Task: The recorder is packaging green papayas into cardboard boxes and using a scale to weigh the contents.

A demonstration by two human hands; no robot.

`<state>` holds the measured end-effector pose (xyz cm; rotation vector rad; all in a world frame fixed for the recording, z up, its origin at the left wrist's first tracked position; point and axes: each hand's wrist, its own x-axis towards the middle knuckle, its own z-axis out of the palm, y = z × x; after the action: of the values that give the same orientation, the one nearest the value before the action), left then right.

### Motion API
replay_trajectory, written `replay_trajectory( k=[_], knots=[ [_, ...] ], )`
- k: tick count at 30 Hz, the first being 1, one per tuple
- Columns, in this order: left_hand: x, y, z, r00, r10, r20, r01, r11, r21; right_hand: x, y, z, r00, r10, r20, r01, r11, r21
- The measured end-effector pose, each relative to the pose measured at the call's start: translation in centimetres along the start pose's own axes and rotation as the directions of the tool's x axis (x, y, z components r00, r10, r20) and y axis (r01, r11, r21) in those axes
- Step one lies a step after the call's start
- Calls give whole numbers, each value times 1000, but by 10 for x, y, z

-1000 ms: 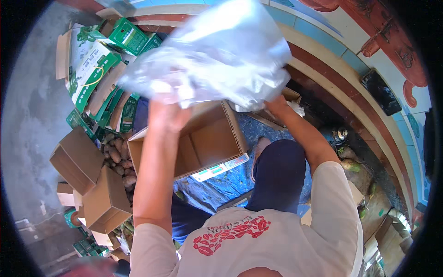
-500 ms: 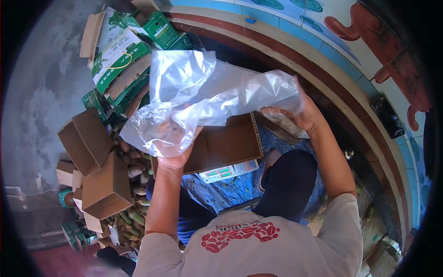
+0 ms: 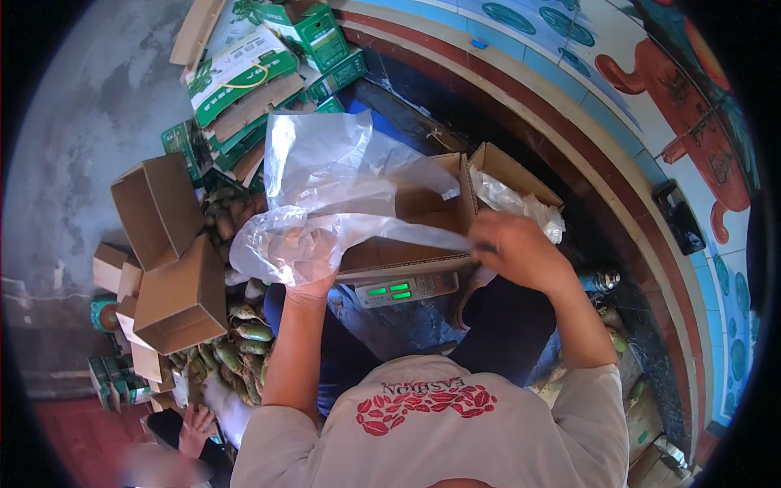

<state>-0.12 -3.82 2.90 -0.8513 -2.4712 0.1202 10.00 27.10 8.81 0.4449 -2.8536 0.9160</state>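
Note:
A clear plastic bag (image 3: 317,159) is spread over an open cardboard box (image 3: 411,267). Inside or behind a bunched fold of the film is my left hand (image 3: 305,259), its fingers curled and seen through the plastic. My right hand (image 3: 521,250) pinches the stretched edge of the bag at the box's near right corner. The box sits on a scale (image 3: 407,289) with lit green displays, between my legs. Part of the box's inside is hidden by the bag.
Right of the box, a smaller carton (image 3: 508,175) holds crumpled plastic bags (image 3: 521,203). Open brown boxes (image 3: 183,297) stand at left beside a heap of green radishes (image 3: 244,346). Green printed cartons (image 3: 244,81) are stacked far left. Another person's hand (image 3: 195,431) shows at lower left.
My right hand has moved down and toward me, drawing the bag's edge low across the box. The left hand has shifted slightly down. Another person's hand has come into view.

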Motion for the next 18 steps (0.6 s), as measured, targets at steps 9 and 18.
replay_trajectory(
  k=[9,18],
  knots=[
    [-11,14,-19,861,-153,486,-93,-985,-145,46,-16,37,981,59,-182,45,854,518],
    [-80,-17,29,840,-248,483,503,20,-864,84,-19,69,901,420,109,-160,86,983]
  ],
)
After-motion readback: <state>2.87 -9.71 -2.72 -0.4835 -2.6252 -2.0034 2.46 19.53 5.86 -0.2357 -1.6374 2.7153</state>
